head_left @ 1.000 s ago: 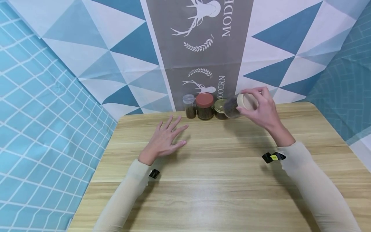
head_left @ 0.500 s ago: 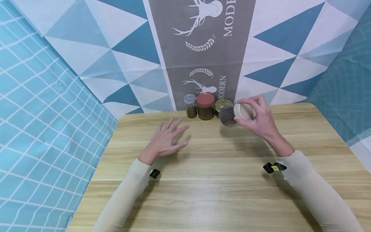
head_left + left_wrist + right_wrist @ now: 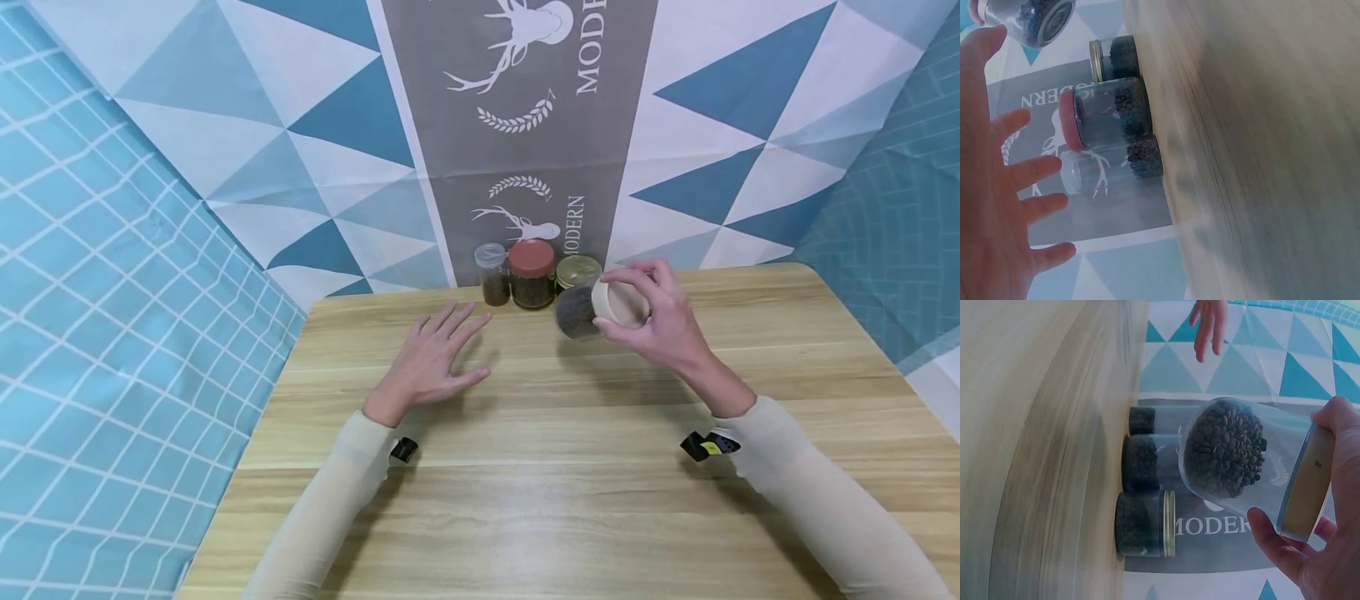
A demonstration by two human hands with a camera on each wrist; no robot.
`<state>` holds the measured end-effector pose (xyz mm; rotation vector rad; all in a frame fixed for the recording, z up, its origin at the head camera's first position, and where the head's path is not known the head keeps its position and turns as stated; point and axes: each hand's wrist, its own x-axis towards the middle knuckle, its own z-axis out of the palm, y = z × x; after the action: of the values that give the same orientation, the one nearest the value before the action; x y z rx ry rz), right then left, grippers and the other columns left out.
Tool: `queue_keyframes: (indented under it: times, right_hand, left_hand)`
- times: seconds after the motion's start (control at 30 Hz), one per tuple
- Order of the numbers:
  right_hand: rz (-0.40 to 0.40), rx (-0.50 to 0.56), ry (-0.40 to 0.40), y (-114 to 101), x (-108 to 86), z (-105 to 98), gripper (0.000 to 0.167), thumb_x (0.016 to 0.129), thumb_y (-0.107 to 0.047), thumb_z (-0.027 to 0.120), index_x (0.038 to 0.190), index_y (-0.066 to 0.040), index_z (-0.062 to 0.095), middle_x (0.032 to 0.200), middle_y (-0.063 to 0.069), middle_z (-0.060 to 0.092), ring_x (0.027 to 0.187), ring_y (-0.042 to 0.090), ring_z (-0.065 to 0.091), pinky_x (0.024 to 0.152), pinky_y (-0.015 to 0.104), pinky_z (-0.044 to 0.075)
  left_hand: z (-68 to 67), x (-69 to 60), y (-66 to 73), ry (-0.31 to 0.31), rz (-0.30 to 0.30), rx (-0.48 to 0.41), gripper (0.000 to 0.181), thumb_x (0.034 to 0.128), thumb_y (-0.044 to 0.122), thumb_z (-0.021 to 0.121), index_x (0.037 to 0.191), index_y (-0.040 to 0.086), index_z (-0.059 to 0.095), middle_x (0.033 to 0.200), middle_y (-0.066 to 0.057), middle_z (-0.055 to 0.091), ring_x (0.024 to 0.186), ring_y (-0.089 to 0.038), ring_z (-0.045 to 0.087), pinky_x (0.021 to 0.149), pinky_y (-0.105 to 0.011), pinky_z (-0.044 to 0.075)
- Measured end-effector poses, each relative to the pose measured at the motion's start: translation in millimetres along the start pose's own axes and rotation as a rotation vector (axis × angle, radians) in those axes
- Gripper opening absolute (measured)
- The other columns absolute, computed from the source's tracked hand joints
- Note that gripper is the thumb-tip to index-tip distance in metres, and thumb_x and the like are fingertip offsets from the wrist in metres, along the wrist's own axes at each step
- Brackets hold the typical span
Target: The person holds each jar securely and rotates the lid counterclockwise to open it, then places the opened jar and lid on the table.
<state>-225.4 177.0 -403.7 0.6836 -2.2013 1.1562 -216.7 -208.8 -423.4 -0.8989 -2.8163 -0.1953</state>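
My right hand point(image 3: 656, 321) grips a clear jar point(image 3: 1225, 450) by its pale beige lid point(image 3: 1305, 481). The jar is tilted, held above the table, with dark pellet-like pieces gathered toward its base. Behind it three jars stand in a row along the wall: a narrow one with a translucent cap point(image 3: 491, 275), one with a red lid point(image 3: 532, 275), and one with a gold lid point(image 3: 578, 272), partly hidden by the held jar. My left hand point(image 3: 429, 354) hovers over the table with spread fingers, holding nothing, in front and left of the row.
The wood-grain table point(image 3: 480, 467) ends at a patterned backdrop point(image 3: 517, 142) right behind the jars. A blue grid-patterned sheet point(image 3: 127, 333) borders the left side, and another blue sheet point(image 3: 896, 217) hangs on the right.
My right hand has brought the beige-lidded jar left and toward me, in front of the gold-lidded jar. The left hand has barely shifted.
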Motion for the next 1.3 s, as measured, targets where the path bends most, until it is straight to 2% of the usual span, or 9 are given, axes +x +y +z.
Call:
queue_keyframes:
  times: [0.13, 0.27, 0.4, 0.53, 0.6, 0.83, 1.13, 1.3]
  right_hand:
    - [0.009, 0.005, -0.009, -5, -0.9, 2, 0.055, 0.076, -0.012, 0.097, 0.127, -0.009, 0.078, 0.133, 0.029, 0.059, 0.120, 0.024, 0.056, 0.089, 0.048, 0.051]
    - [0.013, 0.007, -0.021, -8, -1.9, 3, 0.055, 0.077, -0.012, 0.097, 0.128, -0.010, 0.078, 0.134, 0.028, 0.059, 0.122, 0.024, 0.056, 0.087, 0.049, 0.053]
    - [0.017, 0.012, -0.026, -10, -3.4, 4, 0.055, 0.077, -0.011, 0.097, 0.128, -0.013, 0.078, 0.134, 0.026, 0.060, 0.124, 0.025, 0.057, 0.087, 0.050, 0.053]
    - [0.006, 0.011, -0.022, -10, -4.3, 5, 0.055, 0.076, -0.012, 0.097, 0.128, -0.013, 0.078, 0.134, 0.027, 0.060, 0.125, 0.030, 0.059, 0.087, 0.051, 0.053]
    - [-0.001, 0.008, -0.020, -10, -4.4, 6, 0.055, 0.076, -0.013, 0.097, 0.128, -0.013, 0.078, 0.134, 0.028, 0.060, 0.125, 0.032, 0.059, 0.087, 0.052, 0.054]
    - [0.027, 0.033, -0.040, -12, -6.4, 10, 0.054, 0.078, -0.010, 0.097, 0.129, -0.012, 0.078, 0.135, 0.026, 0.059, 0.126, 0.029, 0.058, 0.088, 0.054, 0.055]
    - [0.022, 0.052, -0.049, -15, -8.0, 15, 0.055, 0.078, -0.010, 0.097, 0.129, -0.012, 0.078, 0.137, 0.024, 0.060, 0.128, 0.028, 0.057, 0.091, 0.055, 0.056]
    - [0.025, 0.048, -0.063, -18, -10.8, 19, 0.056, 0.078, -0.013, 0.097, 0.130, -0.012, 0.078, 0.140, 0.025, 0.059, 0.128, 0.036, 0.060, 0.092, 0.054, 0.055]
  left_hand:
    - [-0.9, 2.6, 1.9, 0.022, 0.010, -0.008, 0.092, 0.0982, 0.070, 0.061, 0.176, 0.027, 0.040, 0.183, -0.013, 0.042, 0.170, -0.044, 0.038, 0.127, -0.079, 0.041]
    - [-1.4, 5.4, 4.8, 0.062, 0.020, -0.069, 0.104, 0.0937, 0.070, 0.069, 0.178, 0.020, 0.033, 0.183, -0.013, 0.041, 0.169, -0.043, 0.040, 0.128, -0.076, 0.042]
    - [-2.1, 7.5, 7.3, 0.152, 0.060, -0.148, 0.118, 0.0868, 0.064, 0.081, 0.179, 0.010, 0.029, 0.183, -0.016, 0.040, 0.168, -0.042, 0.042, 0.130, -0.072, 0.043]
    - [-5.0, 10.4, 10.6, 0.244, 0.107, -0.201, 0.123, 0.0825, 0.057, 0.089, 0.176, 0.003, 0.030, 0.181, -0.019, 0.041, 0.166, -0.041, 0.045, 0.135, -0.063, 0.041]
    - [-5.2, 13.7, 12.6, 0.269, 0.113, -0.223, 0.125, 0.0809, 0.054, 0.092, 0.176, 0.002, 0.030, 0.180, -0.020, 0.042, 0.165, -0.042, 0.047, 0.137, -0.060, 0.041]
    - [1.3, 30.5, 22.0, 0.263, 0.078, -0.334, 0.129, 0.0776, 0.050, 0.096, 0.177, 0.005, 0.027, 0.178, -0.021, 0.043, 0.164, -0.040, 0.047, 0.137, -0.058, 0.041]
    - [10.3, 49.7, 41.4, 0.239, 0.112, -0.411, 0.133, 0.0753, 0.048, 0.100, 0.176, 0.002, 0.027, 0.179, -0.023, 0.041, 0.166, -0.041, 0.045, 0.139, -0.056, 0.039]
    - [15.9, 52.9, 50.8, 0.211, 0.125, -0.409, 0.133, 0.0746, 0.047, 0.102, 0.175, 0.000, 0.028, 0.179, -0.023, 0.041, 0.167, -0.041, 0.043, 0.139, -0.055, 0.038]
